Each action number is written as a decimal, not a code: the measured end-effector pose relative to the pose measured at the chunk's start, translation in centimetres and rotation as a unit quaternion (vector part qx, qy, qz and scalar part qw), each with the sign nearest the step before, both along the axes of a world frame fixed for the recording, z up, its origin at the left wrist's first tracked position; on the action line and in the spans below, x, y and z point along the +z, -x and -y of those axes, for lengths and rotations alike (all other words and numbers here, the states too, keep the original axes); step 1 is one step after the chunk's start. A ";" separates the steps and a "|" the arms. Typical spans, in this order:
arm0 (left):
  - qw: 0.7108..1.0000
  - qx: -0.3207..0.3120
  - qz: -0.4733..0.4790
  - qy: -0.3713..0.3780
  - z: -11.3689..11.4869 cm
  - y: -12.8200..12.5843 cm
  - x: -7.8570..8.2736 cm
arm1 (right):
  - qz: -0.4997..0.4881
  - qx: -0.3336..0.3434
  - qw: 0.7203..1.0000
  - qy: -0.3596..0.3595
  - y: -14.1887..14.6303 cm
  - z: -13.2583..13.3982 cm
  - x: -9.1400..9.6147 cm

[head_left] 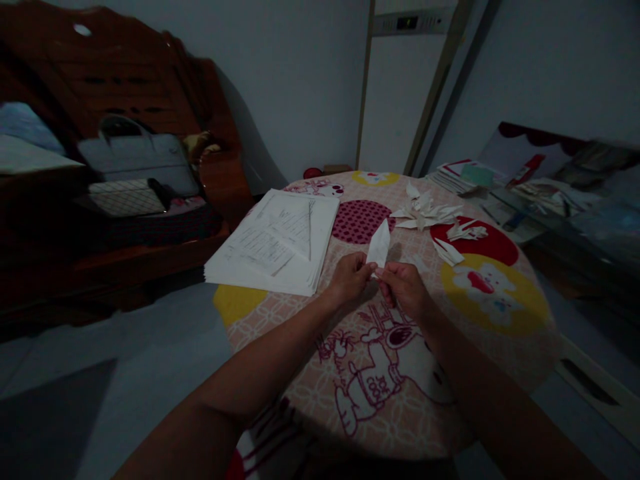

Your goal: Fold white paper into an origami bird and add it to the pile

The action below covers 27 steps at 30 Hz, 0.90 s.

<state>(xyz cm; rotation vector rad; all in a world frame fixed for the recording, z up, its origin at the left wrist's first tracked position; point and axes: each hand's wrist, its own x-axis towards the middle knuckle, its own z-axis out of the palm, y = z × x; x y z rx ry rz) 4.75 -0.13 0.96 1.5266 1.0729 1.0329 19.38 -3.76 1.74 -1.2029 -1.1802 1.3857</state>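
A narrow piece of folded white paper (379,244) with a pointed top stands up between my two hands, above the round table. My left hand (352,276) pinches its lower left edge between thumb and fingers. On the other side my right hand (404,284) has its thumb and fingers closed on the bottom end. The two thumbs nearly meet there, and my fingers hide the paper's lowest part. Beyond my hands, folded paper pieces (421,210) lie in a spiky cluster. Nearer on the right are a smaller folded cluster (466,231) and a single folded strip (449,252).
A stack of printed sheets (235,257) lies on the table's left, loose folded sheets on top. The table wears a patterned cloth (360,413). A wooden bench (215,170) with a grey bag (140,160) stands left. At right, a glass-topped table (575,217) carries papers and clutter.
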 end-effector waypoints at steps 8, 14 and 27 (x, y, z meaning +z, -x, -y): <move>0.991 -0.050 0.105 0.058 0.2 0.4 0.8 | 0.004 0.035 0.999 -0.005 -0.6 0.0 0.4; 0.991 -0.020 0.119 0.052 0.0 0.6 0.7 | -0.037 0.075 0.996 0.032 -0.1 0.0 0.1; 0.989 -0.057 0.121 0.062 0.3 0.7 1.3 | -0.046 0.082 0.995 0.036 -0.1 0.3 0.5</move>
